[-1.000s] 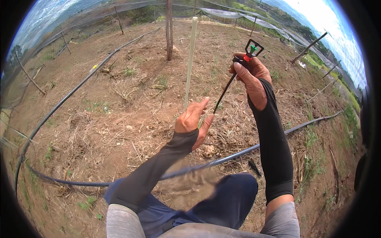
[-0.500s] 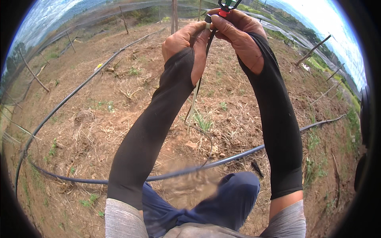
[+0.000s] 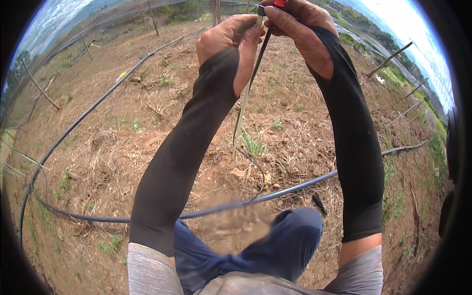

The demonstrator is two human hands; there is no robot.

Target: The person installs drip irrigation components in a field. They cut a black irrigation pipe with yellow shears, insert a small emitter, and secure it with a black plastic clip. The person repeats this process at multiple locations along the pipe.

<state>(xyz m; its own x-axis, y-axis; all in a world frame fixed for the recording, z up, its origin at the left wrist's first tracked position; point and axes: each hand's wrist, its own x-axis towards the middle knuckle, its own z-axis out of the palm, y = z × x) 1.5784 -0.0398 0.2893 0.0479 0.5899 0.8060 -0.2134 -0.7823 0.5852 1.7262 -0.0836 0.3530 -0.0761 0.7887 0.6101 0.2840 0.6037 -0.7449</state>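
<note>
Up at the top edge, my left hand [image 3: 227,38] is closed in a pinch around the top of a slim pale stake [image 3: 239,123]. The stake slants down toward a grass tuft; whether its tip enters the soil I cannot tell. My right hand [image 3: 306,25], closed beside it, grips a micro-sprinkler head [image 3: 280,3]. Only its red part shows, as the frame cuts off the rest. A thin black tube [image 3: 257,69] hangs between my hands and runs down along the stake. A small black fitting [image 3: 261,9] sits at the stake's top, touching my right thumb.
A thick black hose [image 3: 96,109] curves along the left, and another stretch of hose [image 3: 280,193] crosses in front of my knees [image 3: 300,228]. Dry straw and soil cover the slope. Wooden posts [image 3: 390,60] with netting stand around the edges. A short dark piece [image 3: 319,204] lies near the hose.
Both hands have risen slightly, and my right hand has shifted right. The sprinkler's green top has gone out of the frame. The stake and the tube show more of their length.
</note>
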